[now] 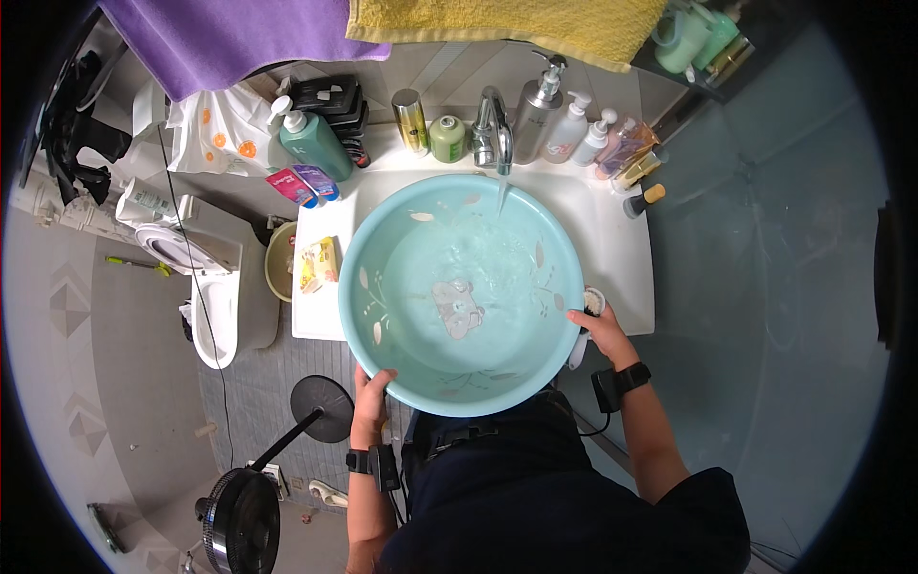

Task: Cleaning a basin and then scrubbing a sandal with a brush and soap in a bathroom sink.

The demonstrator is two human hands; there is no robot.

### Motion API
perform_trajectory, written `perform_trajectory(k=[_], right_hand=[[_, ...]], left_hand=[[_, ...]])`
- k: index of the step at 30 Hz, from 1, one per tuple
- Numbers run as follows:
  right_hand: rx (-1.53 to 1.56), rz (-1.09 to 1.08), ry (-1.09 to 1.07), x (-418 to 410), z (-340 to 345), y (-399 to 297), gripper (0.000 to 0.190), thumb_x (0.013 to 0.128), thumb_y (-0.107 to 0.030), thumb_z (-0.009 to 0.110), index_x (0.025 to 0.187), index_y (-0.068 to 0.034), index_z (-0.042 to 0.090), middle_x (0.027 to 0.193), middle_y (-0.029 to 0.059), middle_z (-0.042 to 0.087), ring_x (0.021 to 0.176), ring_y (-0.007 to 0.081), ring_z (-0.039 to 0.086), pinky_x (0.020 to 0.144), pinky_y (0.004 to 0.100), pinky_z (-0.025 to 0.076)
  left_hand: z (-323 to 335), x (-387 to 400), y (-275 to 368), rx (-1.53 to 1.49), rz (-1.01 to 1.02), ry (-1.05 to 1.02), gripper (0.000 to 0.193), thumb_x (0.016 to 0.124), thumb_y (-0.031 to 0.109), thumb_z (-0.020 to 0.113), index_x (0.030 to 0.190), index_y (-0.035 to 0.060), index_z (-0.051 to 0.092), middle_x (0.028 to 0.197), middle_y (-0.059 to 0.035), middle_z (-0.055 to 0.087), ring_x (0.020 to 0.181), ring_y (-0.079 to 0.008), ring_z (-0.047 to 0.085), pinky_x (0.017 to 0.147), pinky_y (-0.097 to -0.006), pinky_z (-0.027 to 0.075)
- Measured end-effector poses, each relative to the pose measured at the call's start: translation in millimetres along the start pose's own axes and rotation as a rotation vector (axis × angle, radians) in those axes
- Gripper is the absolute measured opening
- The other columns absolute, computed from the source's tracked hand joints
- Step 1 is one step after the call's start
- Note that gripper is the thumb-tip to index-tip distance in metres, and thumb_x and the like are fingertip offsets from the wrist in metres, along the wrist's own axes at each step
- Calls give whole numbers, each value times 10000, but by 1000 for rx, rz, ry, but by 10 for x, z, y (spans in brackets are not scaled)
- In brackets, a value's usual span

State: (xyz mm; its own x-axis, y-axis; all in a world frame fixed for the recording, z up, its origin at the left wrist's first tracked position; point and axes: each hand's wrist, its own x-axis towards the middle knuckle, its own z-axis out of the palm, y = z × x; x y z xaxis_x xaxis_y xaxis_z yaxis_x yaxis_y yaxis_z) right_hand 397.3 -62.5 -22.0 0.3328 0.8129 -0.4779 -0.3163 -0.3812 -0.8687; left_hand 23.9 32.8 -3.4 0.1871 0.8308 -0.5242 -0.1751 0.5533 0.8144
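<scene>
A large light-blue plastic basin rests over the white washbasin, its near side jutting out past the front edge. Water runs into it from a chrome faucet, and its printed bottom shows through the water. My left hand grips the rim at the lower left, thumb on top and fingers hidden beneath. With my right hand I hold the right side of the rim, thumb over the edge. A small round white-and-dark item, perhaps a brush, is beside my right hand; whether the hand holds it is unclear.
Behind the washbasin stand a green pump bottle, a green jar and a silver pump dispenser. A yellow wipes packet lies left of the basin. A toilet and a black fan are at left; glass is at right.
</scene>
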Motion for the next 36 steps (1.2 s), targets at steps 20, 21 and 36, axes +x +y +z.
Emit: perform_trajectory(k=[20,21,36], right_hand=[[-11,-5,-18,-11,21,-47,499,725,-89,697,1168,-17,478,1033,28,564,939,128,530,837,282,433],[-10,-4,-14,-15,25,-54,496,725,-88,696,1166,-18,480,1029,26,565,935,126,530,835,281,433],[-7,-19,-5,-26,59,-86,456,718,-92,703,1124,-30,505,1003,14,567,918,115,527,827,273,431]], left_hand=[[15,-25,-11,-2,20,9,509,687,22,517,1190,-5,446,1090,-93,533,1017,-206,498,891,-311,379],[14,-25,-11,-4,22,4,512,687,23,516,1193,-5,443,1092,-93,531,1020,-207,496,893,-311,377],[-3,-19,-28,4,28,0,509,685,15,512,1190,1,442,1083,-90,530,1012,-203,497,885,-309,378]])
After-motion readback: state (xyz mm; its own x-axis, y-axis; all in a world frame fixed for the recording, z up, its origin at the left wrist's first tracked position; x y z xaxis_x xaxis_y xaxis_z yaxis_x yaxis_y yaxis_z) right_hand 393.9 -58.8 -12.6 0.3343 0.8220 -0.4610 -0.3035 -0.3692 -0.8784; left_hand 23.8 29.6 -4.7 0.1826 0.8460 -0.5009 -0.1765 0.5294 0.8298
